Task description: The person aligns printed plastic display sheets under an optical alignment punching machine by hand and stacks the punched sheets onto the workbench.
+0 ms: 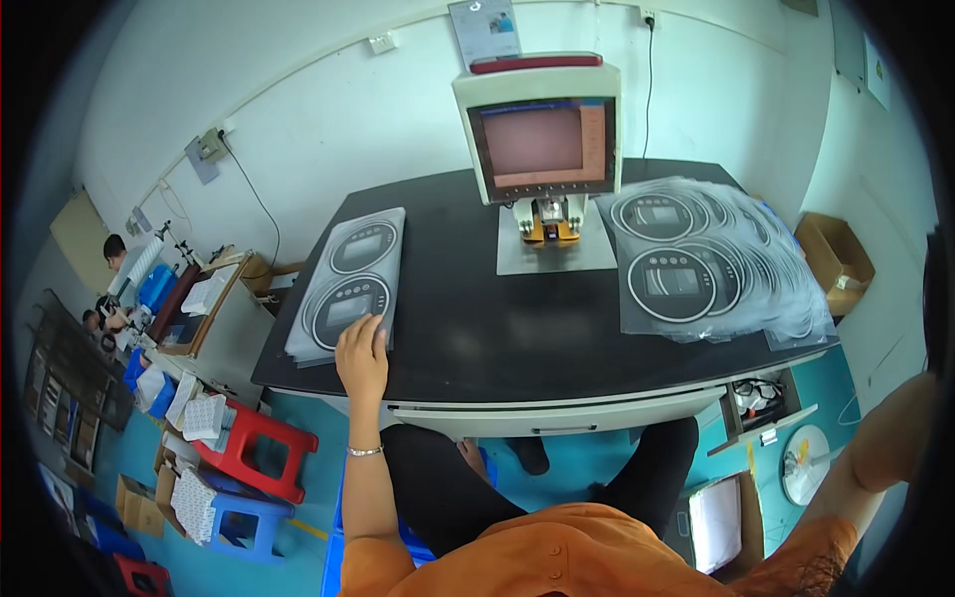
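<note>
My left hand [361,356], with a bracelet at the wrist, rests on the near end of a stack of clear plastic sheets [350,279] at the table's left. Its fingers lie stretched out on the top sheet, which carries two black-and-white round panel prints. My right arm [895,438] is bent and raised at the far right; its hand is outside the picture. A larger, fanned-out pile of similar sheets [711,259] covers the table's right side. Between the stacks stands a machine with a monitor [542,144] above a pressing head [550,227] and a metal plate [515,261].
The black table [468,338] has a half-open drawer [761,408] at its right front. A cardboard box [836,261] stands beyond the right edge. Red [261,448] and blue [249,527] stools are on the floor at left. Another person [116,254] is at the far left.
</note>
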The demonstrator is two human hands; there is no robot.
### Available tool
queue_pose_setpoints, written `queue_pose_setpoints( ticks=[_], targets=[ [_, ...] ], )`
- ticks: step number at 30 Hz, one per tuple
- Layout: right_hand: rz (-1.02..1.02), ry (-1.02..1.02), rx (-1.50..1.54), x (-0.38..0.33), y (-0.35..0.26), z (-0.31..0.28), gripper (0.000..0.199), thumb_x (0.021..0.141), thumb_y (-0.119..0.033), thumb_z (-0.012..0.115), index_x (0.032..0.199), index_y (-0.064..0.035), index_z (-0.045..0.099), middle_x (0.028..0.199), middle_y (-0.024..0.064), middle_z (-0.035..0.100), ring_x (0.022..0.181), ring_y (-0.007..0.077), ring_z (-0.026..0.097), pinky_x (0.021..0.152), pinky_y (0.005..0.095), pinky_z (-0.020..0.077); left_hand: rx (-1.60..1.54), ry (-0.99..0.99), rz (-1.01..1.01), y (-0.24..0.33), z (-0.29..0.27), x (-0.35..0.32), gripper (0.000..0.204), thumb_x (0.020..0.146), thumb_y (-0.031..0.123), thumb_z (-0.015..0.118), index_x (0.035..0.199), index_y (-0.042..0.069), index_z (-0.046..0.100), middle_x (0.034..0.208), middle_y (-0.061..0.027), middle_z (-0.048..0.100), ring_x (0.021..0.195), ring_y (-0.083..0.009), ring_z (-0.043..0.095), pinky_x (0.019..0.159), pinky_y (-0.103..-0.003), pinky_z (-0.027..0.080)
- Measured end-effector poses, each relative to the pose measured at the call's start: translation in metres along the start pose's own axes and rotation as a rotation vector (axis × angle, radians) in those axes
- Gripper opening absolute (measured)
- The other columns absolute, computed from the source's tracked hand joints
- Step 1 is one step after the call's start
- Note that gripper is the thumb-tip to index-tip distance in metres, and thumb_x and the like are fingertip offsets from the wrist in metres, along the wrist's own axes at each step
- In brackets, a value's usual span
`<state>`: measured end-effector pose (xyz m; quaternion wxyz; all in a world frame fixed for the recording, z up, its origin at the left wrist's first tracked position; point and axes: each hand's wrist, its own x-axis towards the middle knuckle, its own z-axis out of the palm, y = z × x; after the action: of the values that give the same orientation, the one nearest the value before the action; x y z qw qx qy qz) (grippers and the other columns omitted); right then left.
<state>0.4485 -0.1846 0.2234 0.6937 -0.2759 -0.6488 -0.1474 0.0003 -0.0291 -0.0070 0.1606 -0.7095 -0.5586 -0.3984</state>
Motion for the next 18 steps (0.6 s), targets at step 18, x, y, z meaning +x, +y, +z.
queue_pose_setpoints(
  ticks=[18],
  targets=[
    [-0.103, 0.054, -0.044, -0.004, -0.027, -0.011, 0.078, 0.077, -0.019, 0.079, 0.141, 0.0096, 0.045, 0.139, 0.0213, 0.056, 0.131, 0.0359, 0.053, 0.110, 0.0478, 0.0409, 0.007, -0.002, 0.001, -0.008, -0.003, -0.003, 0.023, 0.095, 0.012, 0.060, 0.115, 0.005, 0.070, 0.119, -0.0126, 0.069, 0.112, -0.0327, 0.062, 0.096, -0.043, 0.048]
  ],
)
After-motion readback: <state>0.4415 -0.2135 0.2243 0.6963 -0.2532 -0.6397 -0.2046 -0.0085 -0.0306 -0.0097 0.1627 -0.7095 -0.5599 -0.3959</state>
